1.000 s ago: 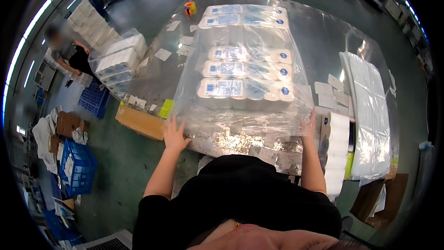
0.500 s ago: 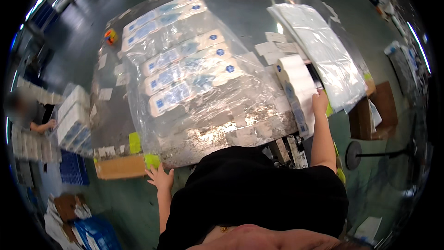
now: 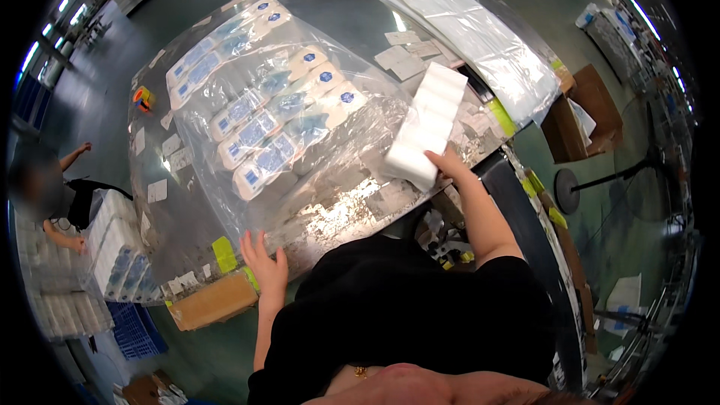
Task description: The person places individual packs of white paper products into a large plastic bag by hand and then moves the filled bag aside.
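Observation:
My right hand (image 3: 448, 163) grips the near right end of a long white pack of paper rolls (image 3: 431, 120), which lies tilted over the right part of the table. At the near table edge my left hand (image 3: 265, 264) is open, fingers spread and nothing in it. Beyond it a large clear plastic bag (image 3: 337, 150) lies flat. Several similar roll packs (image 3: 262, 139) with blue printing lie in rows inside this bag, with a gap between the far rows and the nearer ones.
Folded plastic bags (image 3: 480, 37) are stacked at the table's right, beside paper slips (image 3: 405, 60). A tape roll (image 3: 142, 97) sits at the far left edge. Right of the table stand an open cardboard box (image 3: 559, 131) and a fan (image 3: 570, 190). A co-worker (image 3: 52, 187) stands left by bagged packs (image 3: 116, 244).
The pack of rolls has moved left toward the clear bag in my right hand, its printed side now turned out of sight. My left hand has shifted onto the table edge. The view has turned.

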A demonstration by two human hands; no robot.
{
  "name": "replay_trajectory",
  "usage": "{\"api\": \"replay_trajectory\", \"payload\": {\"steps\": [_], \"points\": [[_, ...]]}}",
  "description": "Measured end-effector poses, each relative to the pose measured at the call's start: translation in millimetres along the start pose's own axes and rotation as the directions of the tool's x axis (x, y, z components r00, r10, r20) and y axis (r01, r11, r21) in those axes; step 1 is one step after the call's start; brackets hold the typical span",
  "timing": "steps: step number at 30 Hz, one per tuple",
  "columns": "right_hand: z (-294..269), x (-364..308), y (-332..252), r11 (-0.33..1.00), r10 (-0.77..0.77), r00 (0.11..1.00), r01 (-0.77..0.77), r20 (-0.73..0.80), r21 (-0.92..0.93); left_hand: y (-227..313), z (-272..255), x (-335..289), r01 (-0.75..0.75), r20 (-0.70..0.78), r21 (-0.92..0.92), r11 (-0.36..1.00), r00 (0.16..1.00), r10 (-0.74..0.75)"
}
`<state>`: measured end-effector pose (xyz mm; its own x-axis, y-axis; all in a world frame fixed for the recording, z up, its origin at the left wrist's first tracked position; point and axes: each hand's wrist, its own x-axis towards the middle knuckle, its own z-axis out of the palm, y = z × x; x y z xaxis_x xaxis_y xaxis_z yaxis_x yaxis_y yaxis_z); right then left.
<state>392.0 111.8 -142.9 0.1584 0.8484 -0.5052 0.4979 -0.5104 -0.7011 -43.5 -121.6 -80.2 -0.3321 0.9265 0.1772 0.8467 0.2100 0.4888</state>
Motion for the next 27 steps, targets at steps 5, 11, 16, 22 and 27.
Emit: {"api": "replay_trajectory", "payload": {"steps": [5,11,16,22,27], "points": [[41.8,-40.6,0.7,0.942,-0.017,1.0,0.012,0.013,0.335,-23.0,-8.4,19.4,-0.127,0.018,-0.028,0.991,0.992,0.128],[58.1,-93.5,28.7,0.889,0.208,0.977,-0.212,0.055,0.406,-11.2,-11.6,49.8,-0.33,0.109,-0.025,0.944,0.937,0.331],[80.8,-158.0,45.4,0.792,0.188,0.966,-0.255,0.176,0.555,-1.0,20.6,64.8,-0.546,0.27,0.069,0.835,0.816,0.511],[115.2,-182.1,75.4,0.52,-0.072,0.983,-0.108,0.17,0.847,-27.3,79.6,91.0,-0.665,0.142,0.35,0.66,0.734,0.664],[117.8,-142.6,71.5,0.249,0.025,0.995,-0.096,0.093,0.964,-27.9,63.4,120.4,-0.661,0.197,0.357,0.661,0.744,0.638]]}}
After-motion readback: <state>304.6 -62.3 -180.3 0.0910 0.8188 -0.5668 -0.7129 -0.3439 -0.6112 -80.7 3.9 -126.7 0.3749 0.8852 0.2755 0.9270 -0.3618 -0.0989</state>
